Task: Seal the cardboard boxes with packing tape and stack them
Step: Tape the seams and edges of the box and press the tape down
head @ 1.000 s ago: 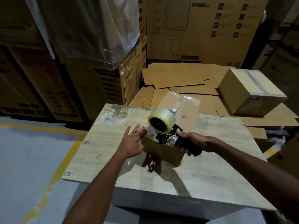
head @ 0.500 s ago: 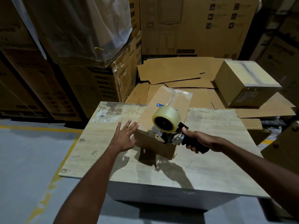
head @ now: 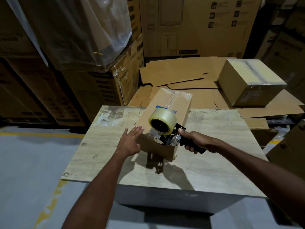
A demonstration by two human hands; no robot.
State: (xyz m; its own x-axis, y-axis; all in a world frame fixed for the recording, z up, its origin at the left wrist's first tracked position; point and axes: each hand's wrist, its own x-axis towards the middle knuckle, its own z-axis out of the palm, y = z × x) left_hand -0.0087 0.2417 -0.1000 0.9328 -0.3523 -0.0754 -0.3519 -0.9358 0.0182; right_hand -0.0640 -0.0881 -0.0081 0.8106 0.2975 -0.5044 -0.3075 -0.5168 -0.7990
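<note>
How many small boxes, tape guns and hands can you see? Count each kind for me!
Small boxes: 2, the near box and the far box
Tape guns: 1, the tape gun
Hands: 2, the left hand and the right hand
Total: 5

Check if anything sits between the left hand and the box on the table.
Nothing visible. The left hand, fingers straight, is at the near left corner of the box. The tape gun, gripped by the right hand, sits at the box's near end, right of that hand, not in its path.
</note>
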